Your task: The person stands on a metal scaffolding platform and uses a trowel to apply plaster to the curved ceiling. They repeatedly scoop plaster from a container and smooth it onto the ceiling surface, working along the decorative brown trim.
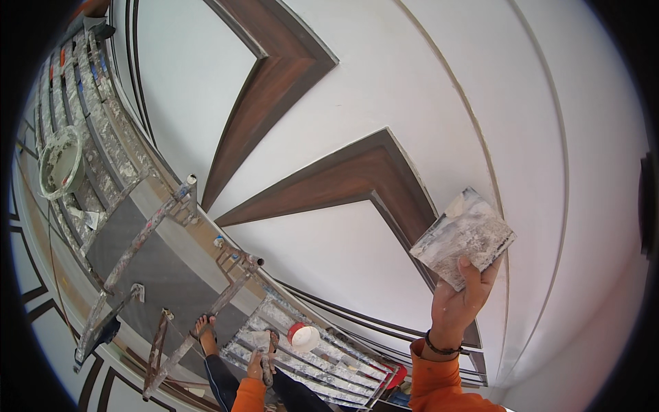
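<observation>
My right hand [461, 302] is raised at the right, thumb on the front of a rectangular putty spreader [463, 237], its fingers mostly hidden behind. Grey and white putty coats the spreader, which is tilted against or just in front of the white wall panel [357, 103], beside a brown angular inlay [343, 172]. Low at the centre, my left hand [255, 366] is closed on a small, pale, putty-smeared flat tool [259, 339]; its exact kind is hard to make out. A red-rimmed tub [303, 337] with white contents stands to the right of this hand.
I stand on a paint-spattered slatted scaffold platform [322, 374], high above the floor. Spattered scaffold pipes [141, 240] rise to the left. A putty-crusted bucket [62, 163] sits on the far-left slats [103, 137]. Another person's arm [93, 8] shows at the upper left.
</observation>
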`<state>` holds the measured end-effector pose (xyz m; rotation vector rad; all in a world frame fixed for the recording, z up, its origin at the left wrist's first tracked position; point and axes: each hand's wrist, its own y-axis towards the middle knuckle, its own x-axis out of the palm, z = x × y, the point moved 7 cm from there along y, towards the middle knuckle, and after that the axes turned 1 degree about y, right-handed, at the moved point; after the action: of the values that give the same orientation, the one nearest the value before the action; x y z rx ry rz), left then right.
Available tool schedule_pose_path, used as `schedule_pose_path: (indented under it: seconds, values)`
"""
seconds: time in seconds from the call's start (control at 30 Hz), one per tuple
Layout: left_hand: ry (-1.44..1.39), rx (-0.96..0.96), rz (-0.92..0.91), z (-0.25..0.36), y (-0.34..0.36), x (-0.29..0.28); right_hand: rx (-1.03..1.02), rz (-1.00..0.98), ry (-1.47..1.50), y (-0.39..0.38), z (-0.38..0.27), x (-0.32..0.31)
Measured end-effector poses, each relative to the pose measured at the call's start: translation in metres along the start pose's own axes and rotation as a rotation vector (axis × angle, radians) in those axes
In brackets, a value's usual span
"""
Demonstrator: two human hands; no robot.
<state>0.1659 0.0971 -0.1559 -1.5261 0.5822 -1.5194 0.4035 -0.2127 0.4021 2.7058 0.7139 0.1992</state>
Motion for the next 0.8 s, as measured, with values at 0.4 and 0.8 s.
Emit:
schedule_pose_path:
  seconds: [0.4,0.8]
  values:
    - [0.24,0.106,-0.09,0.082,-0.051,0.069,0.707,-0.051,0.317,-0.081,0.113,-0.018]
    - [-0.139,0.409,-0.298,0.148,-0.08,0.209,1.174,0.087,0.387,-0.294,0.236,-0.085]
